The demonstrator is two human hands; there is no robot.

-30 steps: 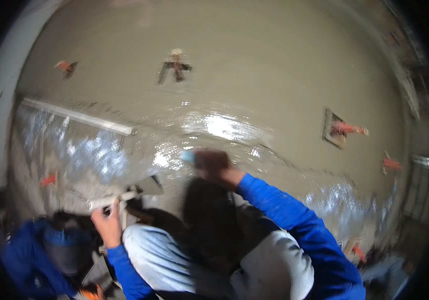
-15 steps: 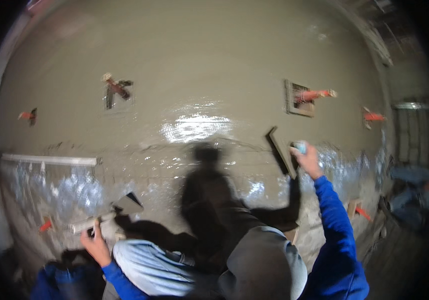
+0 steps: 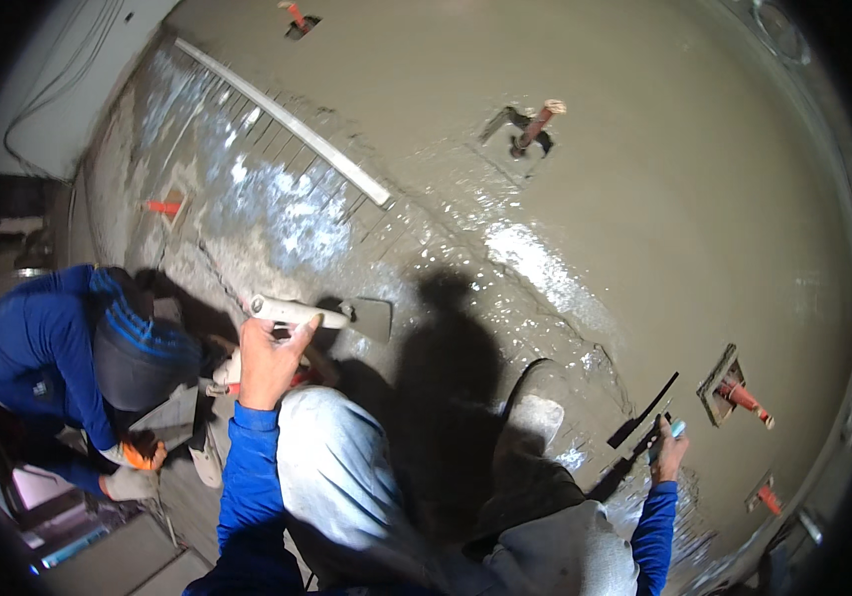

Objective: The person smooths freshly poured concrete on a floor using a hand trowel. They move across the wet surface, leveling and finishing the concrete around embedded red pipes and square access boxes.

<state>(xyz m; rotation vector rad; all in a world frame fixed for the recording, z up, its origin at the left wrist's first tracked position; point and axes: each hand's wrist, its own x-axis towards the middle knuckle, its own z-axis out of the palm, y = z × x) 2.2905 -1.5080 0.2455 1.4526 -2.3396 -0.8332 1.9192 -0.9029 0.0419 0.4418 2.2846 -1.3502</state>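
My left hand (image 3: 272, 353) is closed around the pale handle of a pointing trowel (image 3: 370, 320), whose flat metal blade extends to the right above the wall-like grey surface. Over at the right, my right hand (image 3: 668, 452) grips a plastering trowel (image 3: 644, 409) by its light-blue-ended handle. Its long thin blade is seen nearly edge-on, close to the wet mortar (image 3: 664, 228). Whether the blade touches the mortar cannot be made out. A dark shadow of my body falls between both hands.
Orange-red pipe stubs (image 3: 539, 127) stick out of framed openings in the mortar. A long white strip (image 3: 287, 121) lies along the border of smooth mortar and rough mesh. At the left, a co-worker in blue (image 3: 38, 338) bends low, gloved. Cables hang at upper left.
My view has swung left and tilted, bringing the co-worker into sight. My left hand now shows higher, with its trowel upright to view; both trowels are still held.
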